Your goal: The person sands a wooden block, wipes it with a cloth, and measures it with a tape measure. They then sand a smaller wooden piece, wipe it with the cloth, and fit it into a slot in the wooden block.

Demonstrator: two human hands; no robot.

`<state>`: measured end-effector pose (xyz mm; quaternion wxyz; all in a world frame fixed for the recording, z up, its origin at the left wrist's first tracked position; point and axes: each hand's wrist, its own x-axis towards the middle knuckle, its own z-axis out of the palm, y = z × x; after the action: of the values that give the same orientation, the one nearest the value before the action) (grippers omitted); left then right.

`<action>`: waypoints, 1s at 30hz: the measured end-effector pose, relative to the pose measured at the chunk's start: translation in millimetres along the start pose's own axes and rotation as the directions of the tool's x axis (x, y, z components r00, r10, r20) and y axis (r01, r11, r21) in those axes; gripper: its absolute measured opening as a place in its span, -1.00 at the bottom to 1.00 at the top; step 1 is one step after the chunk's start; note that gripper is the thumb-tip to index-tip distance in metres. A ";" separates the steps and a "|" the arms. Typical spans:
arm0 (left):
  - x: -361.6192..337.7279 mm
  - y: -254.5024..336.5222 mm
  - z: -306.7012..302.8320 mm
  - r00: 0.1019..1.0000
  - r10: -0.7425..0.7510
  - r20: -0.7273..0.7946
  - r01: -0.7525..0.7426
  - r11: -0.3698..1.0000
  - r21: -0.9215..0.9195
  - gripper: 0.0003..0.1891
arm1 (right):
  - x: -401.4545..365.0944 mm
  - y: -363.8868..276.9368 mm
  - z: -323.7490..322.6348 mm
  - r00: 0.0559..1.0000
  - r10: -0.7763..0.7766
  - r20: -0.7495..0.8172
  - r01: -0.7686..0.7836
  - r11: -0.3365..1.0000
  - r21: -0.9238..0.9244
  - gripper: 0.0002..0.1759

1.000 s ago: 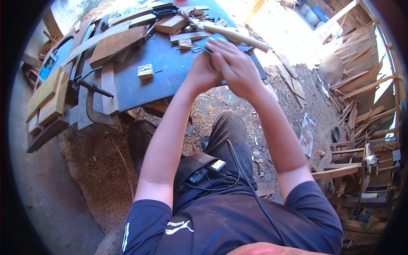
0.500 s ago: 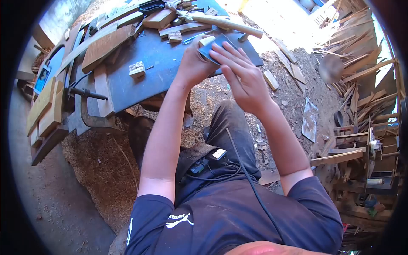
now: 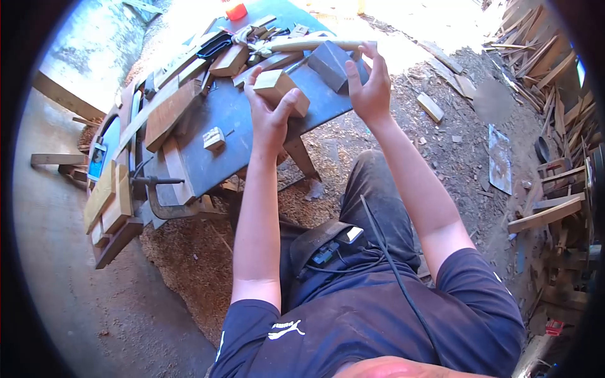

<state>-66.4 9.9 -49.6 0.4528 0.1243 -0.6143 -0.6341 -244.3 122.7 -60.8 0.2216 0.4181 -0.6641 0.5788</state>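
My left hand (image 3: 271, 123) grips a pale wooden block (image 3: 270, 85) between its thumb and fingers, above the blue-grey table (image 3: 236, 142). Just right of it, a dark grey block-shaped piece (image 3: 329, 65) sits at the table's right end. My right hand (image 3: 370, 88) is beside that dark piece, its fingers spread and its thumb at the piece's right edge. Whether the thumb presses on it is hard to tell. A small wooden block (image 3: 214, 138) lies on the table to the left.
A metal clamp (image 3: 154, 195) is at the table's left front edge, near stacked wood pieces (image 3: 116, 201). Boards and a long pale wooden handle (image 3: 315, 44) lie along the back. An orange-red object (image 3: 236, 11) stands behind them. Scrap wood (image 3: 567, 94) leans at far right.
My hands have moved apart; before, they were together over a wooden piece and a blue-grey sheet. The pale block and dark piece now show plainly. The camera view has shifted.
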 end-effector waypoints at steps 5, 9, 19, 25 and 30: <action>-1.2 3.3 3.1 0.999 -0.039 0.037 0.039 0.999 0.003 -0.10 | -2.6 -4.8 -1.4 0.995 -0.098 0.005 0.098 0.983 -0.155 -0.47; -0.7 3.1 6.0 0.997 -0.022 0.078 0.017 0.997 0.075 -0.01 | -3.8 -3.0 -0.1 0.991 -0.128 -0.026 0.122 0.979 -0.164 -0.48; 6.0 -8.3 -3.4 0.988 0.150 0.043 -0.138 0.969 -0.203 -0.04 | -4.1 -4.6 1.4 0.983 -0.163 -0.087 0.148 0.976 -0.158 -0.48; 88.9 11.3 -56.7 0.983 0.008 -0.186 0.098 0.825 0.557 -0.31 | -4.3 -4.2 7.0 0.971 -0.187 -0.150 0.154 0.966 -0.207 -0.48; 168.7 16.6 -56.8 0.995 0.047 -0.083 0.068 0.262 0.963 -0.32 | -3.4 -3.1 8.7 0.965 -0.211 -0.153 0.170 0.955 -0.245 -0.50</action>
<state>-113.1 -147.8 20.3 0.3085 0.4078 -0.8499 -0.1270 -238.3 115.4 -63.6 0.3817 0.3985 -0.6607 0.5089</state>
